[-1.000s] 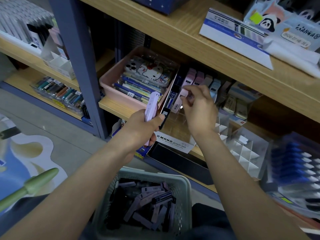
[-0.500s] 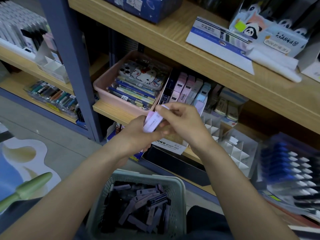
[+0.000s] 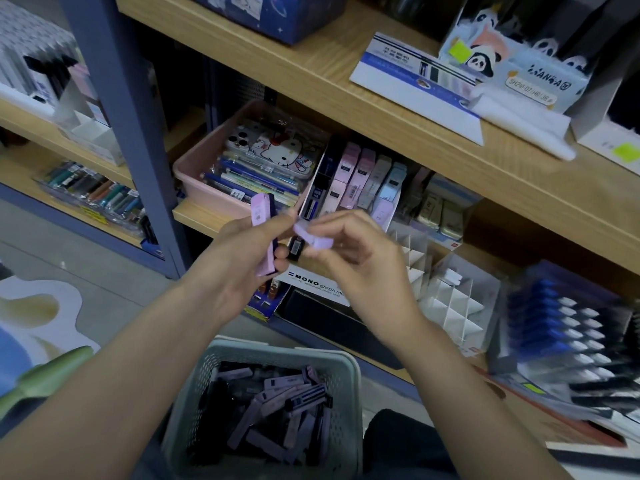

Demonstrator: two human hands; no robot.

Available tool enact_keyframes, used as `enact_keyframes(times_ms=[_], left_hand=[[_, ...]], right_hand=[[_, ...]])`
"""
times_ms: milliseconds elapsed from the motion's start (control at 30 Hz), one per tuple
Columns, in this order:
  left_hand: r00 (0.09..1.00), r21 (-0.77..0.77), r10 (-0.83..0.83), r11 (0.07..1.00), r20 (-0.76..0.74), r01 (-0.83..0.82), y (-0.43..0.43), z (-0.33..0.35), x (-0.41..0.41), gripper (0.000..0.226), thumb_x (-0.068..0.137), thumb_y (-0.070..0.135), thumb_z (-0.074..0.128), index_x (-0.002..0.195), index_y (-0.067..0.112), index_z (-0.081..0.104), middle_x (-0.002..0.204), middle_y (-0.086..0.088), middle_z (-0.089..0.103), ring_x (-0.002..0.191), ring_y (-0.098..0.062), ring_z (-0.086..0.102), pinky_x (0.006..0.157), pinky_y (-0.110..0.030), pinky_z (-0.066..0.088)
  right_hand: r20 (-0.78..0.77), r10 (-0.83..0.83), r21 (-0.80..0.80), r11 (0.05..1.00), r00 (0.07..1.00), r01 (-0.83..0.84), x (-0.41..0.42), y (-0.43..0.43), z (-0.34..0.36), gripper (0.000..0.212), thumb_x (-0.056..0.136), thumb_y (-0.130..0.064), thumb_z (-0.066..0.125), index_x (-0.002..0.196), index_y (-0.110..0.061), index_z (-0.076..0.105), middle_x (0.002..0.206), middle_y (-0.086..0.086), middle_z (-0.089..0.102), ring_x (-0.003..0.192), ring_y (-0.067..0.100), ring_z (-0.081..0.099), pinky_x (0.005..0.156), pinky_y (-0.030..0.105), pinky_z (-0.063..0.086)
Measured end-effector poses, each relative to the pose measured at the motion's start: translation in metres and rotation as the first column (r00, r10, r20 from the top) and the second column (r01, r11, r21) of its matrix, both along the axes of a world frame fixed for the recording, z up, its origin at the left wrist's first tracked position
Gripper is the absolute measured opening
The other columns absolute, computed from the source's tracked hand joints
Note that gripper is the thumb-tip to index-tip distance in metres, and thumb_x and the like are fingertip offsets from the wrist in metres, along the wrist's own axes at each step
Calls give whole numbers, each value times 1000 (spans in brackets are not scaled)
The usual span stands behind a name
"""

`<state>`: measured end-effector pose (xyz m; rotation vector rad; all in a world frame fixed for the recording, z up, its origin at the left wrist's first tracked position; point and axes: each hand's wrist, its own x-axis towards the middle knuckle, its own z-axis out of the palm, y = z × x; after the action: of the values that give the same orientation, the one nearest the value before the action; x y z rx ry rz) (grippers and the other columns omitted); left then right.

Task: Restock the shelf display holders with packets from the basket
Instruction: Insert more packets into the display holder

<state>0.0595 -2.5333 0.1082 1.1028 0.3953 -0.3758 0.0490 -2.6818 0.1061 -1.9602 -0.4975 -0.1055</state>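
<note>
My left hand (image 3: 239,261) grips a small stack of slim packets (image 3: 263,233), lilac on top and dark blue behind, held upright in front of the shelf. My right hand (image 3: 349,258) pinches one lilac packet (image 3: 313,237) just right of that stack. Behind both hands, the clear display holder (image 3: 360,178) on the middle shelf has rows of pink, lilac, pale blue and navy packets. A pale green mesh basket (image 3: 214,386) below my arms holds several lilac and dark packets.
A pink tray (image 3: 197,168) of pens and a cartoon case sits left of the holder. White divider grids (image 3: 446,299) stand to the right, blue pen racks (image 3: 568,327) beyond. A blue shelf post (image 3: 128,126) rises at left. A MONO sign (image 3: 311,284) sits below my hands.
My right hand drew back from the display holder to the stack in my left hand and now pinches a lilac packet pulled away to the right.
</note>
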Motion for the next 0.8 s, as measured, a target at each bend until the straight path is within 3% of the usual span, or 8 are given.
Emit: enact_keyframes(times_ms=[67,200,367,500,567,633,700,800], left_hand=[[999,93,33,995,34,-36,-1,-3,2,8,90,16,61,87,9,62,47,7,50,42,-6,39,40,-15,39],[979,336,-34,941,201,-37,-6,-9,0,12,90,12,60,78,14,57,42,6,46,40,-6,39,42,-18,38],[955,376,-163,925,246,61,-11,-6,-5,5,88,15,63,83,15,62,42,8,47,39,-4,41,42,-15,38],[964,388,-138,921,226,41,-12,-7,-4,16,89,13,62,74,19,57,37,11,47,34,0,40,38,-12,35],[971,382,-100,924,217,10,-11,-8,-3,23,90,14,61,69,21,53,38,11,47,34,1,40,38,-11,36],[974,372,-92,928,209,7,-9,-8,-2,13,90,17,60,78,21,57,49,4,47,37,0,41,41,-13,39],[974,375,-101,927,203,17,-8,-9,-1,2,91,20,59,89,20,59,56,1,46,39,-2,42,43,-14,41],[976,394,-107,919,190,24,-4,-12,0,8,92,23,57,97,17,60,59,2,46,41,-3,43,45,-14,42]], right_hand=[[-9,35,-60,998,999,-35,-2,-1,-6,18,78,-6,73,94,-7,66,104,-7,56,96,1,59,85,14,48],[-203,-86,-86,994,975,70,-1,-4,-6,21,83,-21,69,102,-18,60,102,-6,59,91,2,61,80,18,51],[-291,-113,-71,993,950,97,5,-7,-3,22,85,-11,67,103,-19,57,89,-4,65,80,9,65,74,32,57],[-193,-113,-182,980,975,78,8,-5,-3,21,85,-10,66,92,-28,58,82,-9,66,76,6,64,74,31,56],[-128,-203,-183,967,971,178,14,-8,-2,21,88,-12,62,91,-30,53,82,-13,62,76,1,62,72,25,55],[-103,-344,-128,935,933,330,24,-13,1,11,93,-16,55,100,-23,49,87,-9,62,79,7,64,74,32,56],[-106,-450,-75,893,887,444,35,-18,5,16,97,-17,47,111,-9,44,91,1,62,82,18,64,79,42,55],[-148,-503,-88,864,851,495,44,-23,7,11,99,-16,43,106,-10,37,85,-1,56,73,9,59,78,38,53]])
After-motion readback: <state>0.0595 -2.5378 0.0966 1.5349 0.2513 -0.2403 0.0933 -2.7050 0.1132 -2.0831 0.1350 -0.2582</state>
